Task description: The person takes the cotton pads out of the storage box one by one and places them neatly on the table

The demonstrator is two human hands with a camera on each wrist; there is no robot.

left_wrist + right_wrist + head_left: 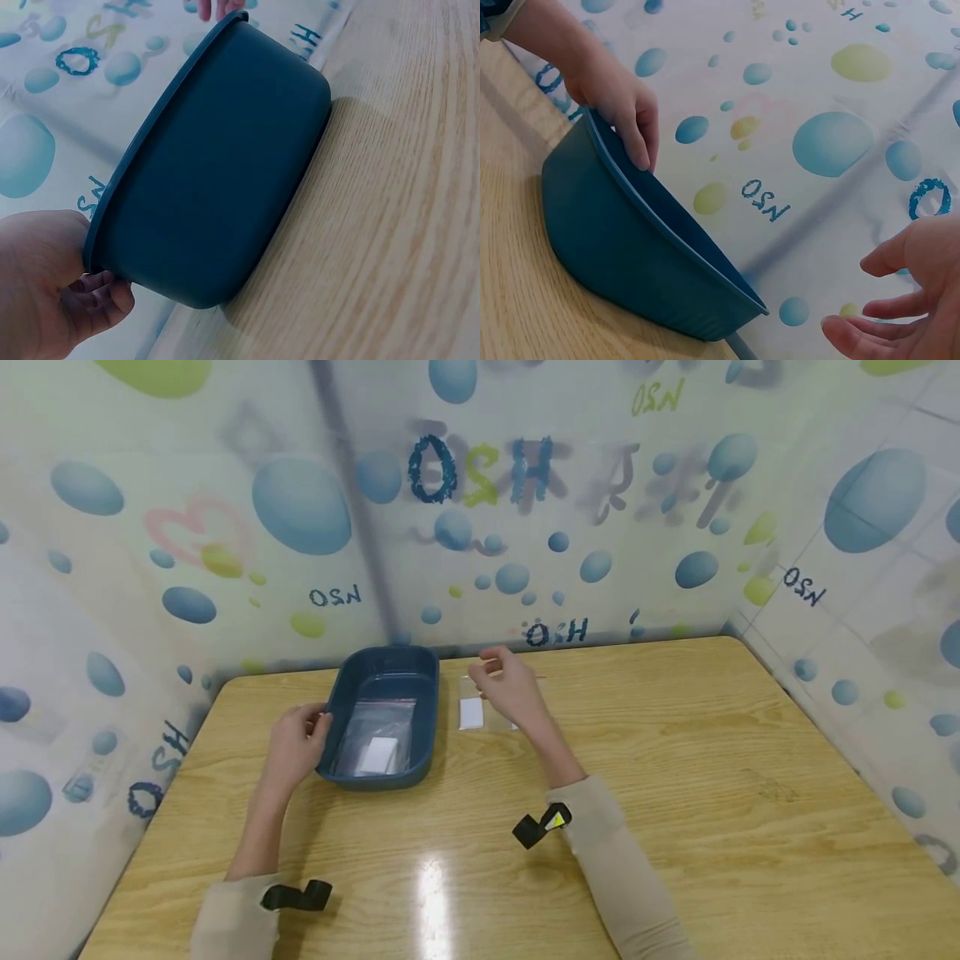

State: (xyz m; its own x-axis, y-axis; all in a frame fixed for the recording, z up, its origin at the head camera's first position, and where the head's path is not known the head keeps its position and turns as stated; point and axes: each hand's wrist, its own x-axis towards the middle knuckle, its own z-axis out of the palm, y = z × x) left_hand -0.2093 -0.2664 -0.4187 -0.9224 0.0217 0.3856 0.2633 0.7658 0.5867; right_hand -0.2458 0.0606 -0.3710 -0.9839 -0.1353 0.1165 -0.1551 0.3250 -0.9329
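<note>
A dark blue plastic basin point(390, 782) rests on the wooden table, toward its back left. My left hand point(294, 747) pinches the left rim, thumb over the inner side and fingers outside, as the right wrist view shows. Inside lies a clear zip bag point(358, 731) with a white rectangular piece point(379, 753) in it. To the right of the basin, my right hand point(513, 692) hovers over the table with loosely bent, parted fingers and nothing between them. Beneath it are clear plastic bags point(466, 689) with white pieces point(471, 713), partly hidden by this hand.
A printed curtain point(517, 543) with blue and green spots hangs right behind the table's back edge and along both sides. The wooden tabletop point(675, 735) extends to the right and front. Each sleeve carries a small black wrist camera point(528, 832).
</note>
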